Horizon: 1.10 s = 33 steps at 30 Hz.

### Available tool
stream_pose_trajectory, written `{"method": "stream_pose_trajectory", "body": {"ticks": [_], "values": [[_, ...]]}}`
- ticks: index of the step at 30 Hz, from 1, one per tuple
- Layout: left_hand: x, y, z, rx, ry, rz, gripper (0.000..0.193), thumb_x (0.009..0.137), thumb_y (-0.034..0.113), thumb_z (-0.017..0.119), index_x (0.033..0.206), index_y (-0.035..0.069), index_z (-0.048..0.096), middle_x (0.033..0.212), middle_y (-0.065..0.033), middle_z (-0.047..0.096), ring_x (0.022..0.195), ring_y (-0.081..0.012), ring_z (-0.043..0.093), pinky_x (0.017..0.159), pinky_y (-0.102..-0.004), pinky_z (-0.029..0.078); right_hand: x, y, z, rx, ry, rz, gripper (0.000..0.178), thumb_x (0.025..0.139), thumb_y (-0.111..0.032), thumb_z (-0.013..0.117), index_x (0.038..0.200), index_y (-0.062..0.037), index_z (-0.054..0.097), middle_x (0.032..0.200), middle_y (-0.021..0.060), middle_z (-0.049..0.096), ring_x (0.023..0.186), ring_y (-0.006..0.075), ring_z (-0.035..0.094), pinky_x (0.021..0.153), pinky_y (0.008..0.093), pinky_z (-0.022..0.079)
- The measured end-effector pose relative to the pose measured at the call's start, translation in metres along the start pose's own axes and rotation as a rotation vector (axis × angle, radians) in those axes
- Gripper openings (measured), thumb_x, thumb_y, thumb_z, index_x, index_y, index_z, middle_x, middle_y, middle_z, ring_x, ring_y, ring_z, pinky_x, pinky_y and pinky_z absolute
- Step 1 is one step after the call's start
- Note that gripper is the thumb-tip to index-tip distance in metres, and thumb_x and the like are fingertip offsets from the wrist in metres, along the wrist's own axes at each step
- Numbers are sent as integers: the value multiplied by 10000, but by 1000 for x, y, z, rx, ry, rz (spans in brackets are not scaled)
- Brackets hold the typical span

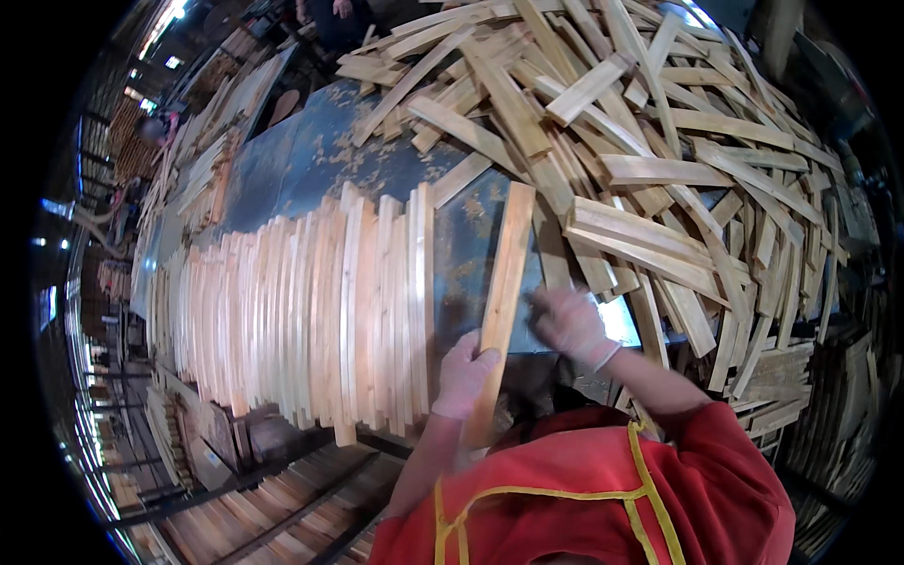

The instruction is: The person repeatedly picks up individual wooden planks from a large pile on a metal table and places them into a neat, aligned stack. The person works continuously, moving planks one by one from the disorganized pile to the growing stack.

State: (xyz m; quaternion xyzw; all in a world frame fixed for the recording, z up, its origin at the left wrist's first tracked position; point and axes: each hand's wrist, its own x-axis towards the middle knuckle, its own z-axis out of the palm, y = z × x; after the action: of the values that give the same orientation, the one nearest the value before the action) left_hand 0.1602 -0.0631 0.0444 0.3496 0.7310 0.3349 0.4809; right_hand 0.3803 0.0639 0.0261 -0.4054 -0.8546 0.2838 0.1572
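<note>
My left hand (464,376), in a thin pale glove, is closed around the lower part of a wooden strip (507,268). The strip points away from me at a slight slant, its far end over the blue-grey metal table (301,155). My right hand (573,328), gloved too, is just right of the strip and apart from it. Its fingers are smeared by motion, so whether they hold anything is hidden. To the left of the held strip lies a long row of wooden strips (311,315) side by side, their ends uneven.
A jumbled heap of wooden strips (650,169) covers the table's right and far side. More boards (273,508) lie low at the left, behind a dark metal bar (330,490). Wood chips (353,155) are scattered on the table. Another person (339,19) is at the far edge.
</note>
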Motion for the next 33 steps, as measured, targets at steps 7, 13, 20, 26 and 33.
{"method": "stream_pose_trajectory", "body": {"ticks": [7, 13, 20, 26, 33], "values": [[26, -51, -52, 1250, 549, 224, 752, 906, 362, 739, 1555, 93, 470, 1524, -150, 482, 1385, -368, 481, 1099, -510, 439, 94, 41, -50, -425, -46, 578, 526, 904, -384, 762, 1309, -64, 659, 1230, 207, 728, 1168, 385, 714, 1016, 486, 549], [19, -68, -69, 1150, 396, 251, 828, 913, 387, 730, 1600, 72, 392, 1597, -128, 421, 1490, -364, 392, 1220, -548, 332, 114, 45, -16, -632, 79, 600, 629, 859, -239, 779, 1438, -80, 592, 1329, 220, 702, 1229, 369, 700, 1011, 486, 568], [-18, -89, -91, 973, 310, 342, 746, 925, 389, 695, 1552, 57, 466, 1568, -137, 468, 1481, -347, 416, 1224, -521, 338, 90, 43, -36, -67, 226, 698, 825, 781, -119, 852, 1516, -43, 485, 1253, 229, 724, 1143, 382, 723, 989, 488, 581], [-22, -88, -109, 949, 311, 437, 719, 940, 406, 683, 1539, 49, 509, 1554, -140, 510, 1479, -335, 431, 1242, -499, 323, -27, -61, 27, 409, 343, 608, 1022, 791, -128, 786, 1680, -32, 291, 1386, 286, 665, 1254, 388, 680, 1103, 405, 523], [17, -61, -70, 926, 255, 509, 770, 953, 469, 660, 1551, 18, 479, 1546, -175, 512, 1479, -371, 423, 1259, -508, 306, -45, -135, 123, 296, -241, 153, 861, 826, -282, 800, 1549, -18, 414, 1439, 303, 578, 1275, 485, 629, 1064, 537, 535]]}}
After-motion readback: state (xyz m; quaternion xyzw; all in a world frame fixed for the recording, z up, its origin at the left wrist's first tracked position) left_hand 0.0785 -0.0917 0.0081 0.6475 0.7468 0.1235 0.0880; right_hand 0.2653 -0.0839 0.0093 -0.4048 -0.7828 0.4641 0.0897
